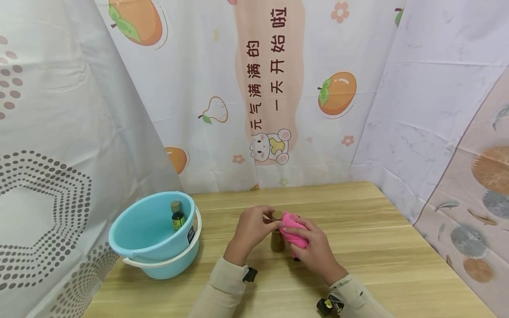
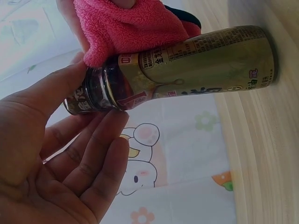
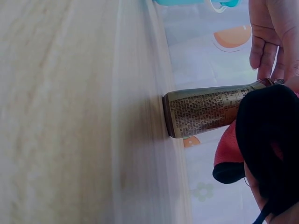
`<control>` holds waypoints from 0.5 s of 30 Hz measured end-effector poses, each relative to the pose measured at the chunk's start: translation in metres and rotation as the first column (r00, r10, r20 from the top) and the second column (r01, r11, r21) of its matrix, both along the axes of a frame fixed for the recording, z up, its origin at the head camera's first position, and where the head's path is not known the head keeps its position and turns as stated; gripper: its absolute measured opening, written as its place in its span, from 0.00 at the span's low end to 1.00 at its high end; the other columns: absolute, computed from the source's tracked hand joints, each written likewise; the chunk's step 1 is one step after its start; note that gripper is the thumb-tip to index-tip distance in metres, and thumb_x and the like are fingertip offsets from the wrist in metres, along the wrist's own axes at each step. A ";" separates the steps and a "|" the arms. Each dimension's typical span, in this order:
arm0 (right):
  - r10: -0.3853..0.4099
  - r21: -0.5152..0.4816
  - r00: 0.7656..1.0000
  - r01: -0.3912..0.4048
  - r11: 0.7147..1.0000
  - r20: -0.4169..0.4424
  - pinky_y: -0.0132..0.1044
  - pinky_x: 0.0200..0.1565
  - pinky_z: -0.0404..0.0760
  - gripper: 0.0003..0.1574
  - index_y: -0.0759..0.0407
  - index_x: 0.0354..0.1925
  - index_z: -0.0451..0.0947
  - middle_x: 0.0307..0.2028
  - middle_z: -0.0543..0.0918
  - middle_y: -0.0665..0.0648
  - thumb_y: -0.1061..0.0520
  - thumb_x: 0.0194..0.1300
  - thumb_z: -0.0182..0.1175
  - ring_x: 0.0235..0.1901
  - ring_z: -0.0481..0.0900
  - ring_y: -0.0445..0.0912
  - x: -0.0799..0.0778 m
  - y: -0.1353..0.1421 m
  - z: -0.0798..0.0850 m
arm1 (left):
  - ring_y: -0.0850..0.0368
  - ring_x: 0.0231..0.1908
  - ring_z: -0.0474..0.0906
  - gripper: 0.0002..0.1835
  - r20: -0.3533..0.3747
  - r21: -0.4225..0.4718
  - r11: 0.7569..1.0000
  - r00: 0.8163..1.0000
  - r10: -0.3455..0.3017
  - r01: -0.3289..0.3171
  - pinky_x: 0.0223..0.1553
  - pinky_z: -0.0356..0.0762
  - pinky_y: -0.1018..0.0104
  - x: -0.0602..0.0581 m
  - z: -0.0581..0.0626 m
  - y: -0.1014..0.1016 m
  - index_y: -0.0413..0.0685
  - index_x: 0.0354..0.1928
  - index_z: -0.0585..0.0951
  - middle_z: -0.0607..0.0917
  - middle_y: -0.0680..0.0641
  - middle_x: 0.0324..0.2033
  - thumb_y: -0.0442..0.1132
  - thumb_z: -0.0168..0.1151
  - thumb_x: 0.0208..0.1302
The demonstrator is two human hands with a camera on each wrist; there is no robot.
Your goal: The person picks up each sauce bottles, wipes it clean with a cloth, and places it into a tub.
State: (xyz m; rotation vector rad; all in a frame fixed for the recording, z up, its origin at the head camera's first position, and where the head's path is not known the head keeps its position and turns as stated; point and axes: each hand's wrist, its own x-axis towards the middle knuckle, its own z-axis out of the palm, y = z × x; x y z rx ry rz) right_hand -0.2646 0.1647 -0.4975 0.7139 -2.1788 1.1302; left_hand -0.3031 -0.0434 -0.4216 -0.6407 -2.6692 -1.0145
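Observation:
A tall bottle [image 1: 277,243] with a printed label stands upright on the wooden table. My left hand [image 1: 251,227] pinches its neck near the cap [image 1: 277,215] between thumb and fingers, as the left wrist view also shows. In my right hand [image 1: 316,251] is a bunched pink cloth [image 1: 293,229], fluffy, with black edging [image 3: 264,121]. The cloth [image 2: 126,30] lies against the bottle's shoulder and neck in the left wrist view. Part of the bottle's label [image 3: 205,109] faces the right wrist camera, its upper end covered by the cloth.
To the left stands a light blue bucket [image 1: 169,267] with a white handle [image 1: 159,265]. Inside it is a small dark bottle [image 1: 177,219] with a brown cap. Printed curtains [image 1: 222,66] hang behind and beside the wooden table [image 1: 358,229].

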 end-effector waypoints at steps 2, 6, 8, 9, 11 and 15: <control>-0.005 0.002 1.000 0.005 1.000 0.000 0.43 0.53 0.88 0.30 0.43 0.51 0.89 0.63 0.81 0.55 0.69 0.54 0.75 0.63 0.80 0.57 0.000 0.000 0.000 | 0.64 0.36 0.89 0.20 0.000 0.000 1.000 1.000 0.002 -0.002 0.34 0.85 0.74 0.000 0.000 0.000 0.53 0.51 0.89 0.92 0.53 0.43 0.53 0.77 0.60; -0.009 0.006 1.000 0.009 1.000 -0.025 0.42 0.51 0.88 0.30 0.45 0.51 0.90 0.62 0.81 0.56 0.70 0.52 0.74 0.62 0.81 0.58 -0.001 0.000 0.000 | 0.64 0.35 0.89 0.19 -0.014 -0.010 1.000 1.000 0.004 -0.004 0.34 0.85 0.74 0.000 0.001 0.000 0.53 0.50 0.90 0.92 0.53 0.43 0.53 0.77 0.61; -0.009 0.008 1.000 0.009 1.000 -0.030 0.42 0.51 0.88 0.30 0.45 0.51 0.90 0.62 0.82 0.56 0.70 0.53 0.74 0.61 0.81 0.58 -0.001 0.000 -0.001 | 0.64 0.35 0.89 0.19 -0.024 -0.014 1.000 1.000 0.004 -0.004 0.34 0.85 0.73 0.001 0.001 0.000 0.52 0.50 0.90 0.92 0.53 0.42 0.52 0.77 0.61; -0.008 0.008 1.000 0.008 1.000 -0.029 0.42 0.51 0.88 0.29 0.45 0.51 0.90 0.62 0.82 0.56 0.70 0.53 0.74 0.62 0.81 0.58 -0.001 0.000 -0.001 | 0.64 0.35 0.89 0.19 -0.029 -0.014 1.000 1.000 0.003 -0.004 0.34 0.85 0.73 0.001 0.001 0.000 0.52 0.49 0.90 0.92 0.52 0.42 0.52 0.77 0.61; -0.002 0.007 0.999 0.002 1.000 -0.033 0.43 0.51 0.88 0.29 0.45 0.51 0.90 0.62 0.82 0.57 0.70 0.53 0.74 0.62 0.81 0.59 -0.001 0.000 0.000 | 0.64 0.34 0.89 0.18 -0.038 -0.015 1.000 0.999 0.002 -0.002 0.34 0.85 0.73 0.001 0.001 0.000 0.52 0.49 0.90 0.92 0.52 0.42 0.52 0.77 0.61; 0.002 0.006 0.999 -0.001 1.000 -0.037 0.45 0.51 0.89 0.29 0.46 0.50 0.90 0.61 0.82 0.57 0.71 0.53 0.73 0.61 0.82 0.60 0.000 -0.001 0.001 | 0.64 0.34 0.89 0.17 -0.042 -0.019 1.000 0.999 0.002 -0.003 0.35 0.86 0.73 0.001 0.001 0.001 0.52 0.48 0.90 0.92 0.52 0.41 0.52 0.77 0.61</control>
